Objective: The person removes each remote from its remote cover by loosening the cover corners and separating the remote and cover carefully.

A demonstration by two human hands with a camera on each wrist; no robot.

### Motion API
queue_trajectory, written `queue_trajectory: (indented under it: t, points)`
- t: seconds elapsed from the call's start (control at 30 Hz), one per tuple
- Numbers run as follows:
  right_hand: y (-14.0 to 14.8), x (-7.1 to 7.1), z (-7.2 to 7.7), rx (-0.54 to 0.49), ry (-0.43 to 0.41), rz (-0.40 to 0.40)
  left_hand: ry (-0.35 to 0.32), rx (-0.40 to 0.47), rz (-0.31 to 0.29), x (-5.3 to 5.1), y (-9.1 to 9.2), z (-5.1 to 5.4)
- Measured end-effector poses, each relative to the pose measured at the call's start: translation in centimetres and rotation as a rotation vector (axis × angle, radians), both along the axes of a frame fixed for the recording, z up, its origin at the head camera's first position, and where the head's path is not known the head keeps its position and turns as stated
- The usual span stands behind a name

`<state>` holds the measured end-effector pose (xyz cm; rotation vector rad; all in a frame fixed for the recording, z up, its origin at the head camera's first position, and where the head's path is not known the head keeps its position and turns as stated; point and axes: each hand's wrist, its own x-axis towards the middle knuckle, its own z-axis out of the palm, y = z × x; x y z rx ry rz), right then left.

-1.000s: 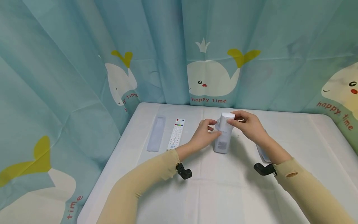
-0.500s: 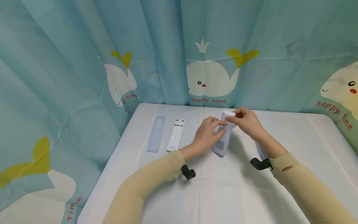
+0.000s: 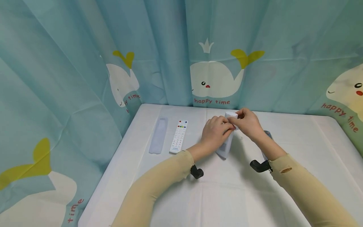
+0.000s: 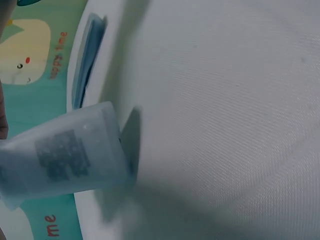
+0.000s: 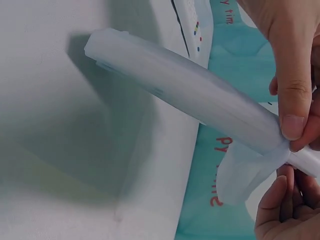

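Observation:
A white cylinder-like object in a translucent sleeve (image 3: 225, 149) stands tilted above the table, its white top end (image 3: 231, 114) showing between the hands. The left hand (image 3: 214, 134) pinches the sleeve close to that end, thumb and fingertips together. On the other side the right hand (image 3: 249, 124) pinches the same upper end. In the right wrist view, a loose flap (image 5: 245, 172) of the sleeve (image 5: 190, 85) hangs by the fingers. A dark printed patch (image 4: 62, 155) shows low on the sleeve in the left wrist view.
Left on the table (image 3: 227, 201) lie an empty-looking translucent sleeve (image 3: 158, 135) and a white remote (image 3: 178, 137) with coloured buttons. Another sleeved item (image 3: 267, 135) lies partly behind the right forearm. A blue curtain (image 3: 164, 63) with whales borders the table.
The left hand has moved right and up onto the sleeve's upper part and now pinches it. The sleeved object has turned and tilted, and the right hand has shifted slightly left and up.

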<state>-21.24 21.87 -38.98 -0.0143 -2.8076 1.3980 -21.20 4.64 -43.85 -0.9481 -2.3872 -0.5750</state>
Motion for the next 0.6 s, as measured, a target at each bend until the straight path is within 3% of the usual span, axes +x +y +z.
queue_trajectory:
  t: [0.37, 0.6]
  points:
    - [-0.1, -0.1, -0.2, 0.006, 0.037, 0.028, 0.080, -0.224, 0.019, 0.6, -0.2, -0.6]
    - [-0.2, 0.0, -0.3, -0.006, 0.047, 0.031, 0.122, -0.216, -0.055, 1.0, -0.9, -1.9]
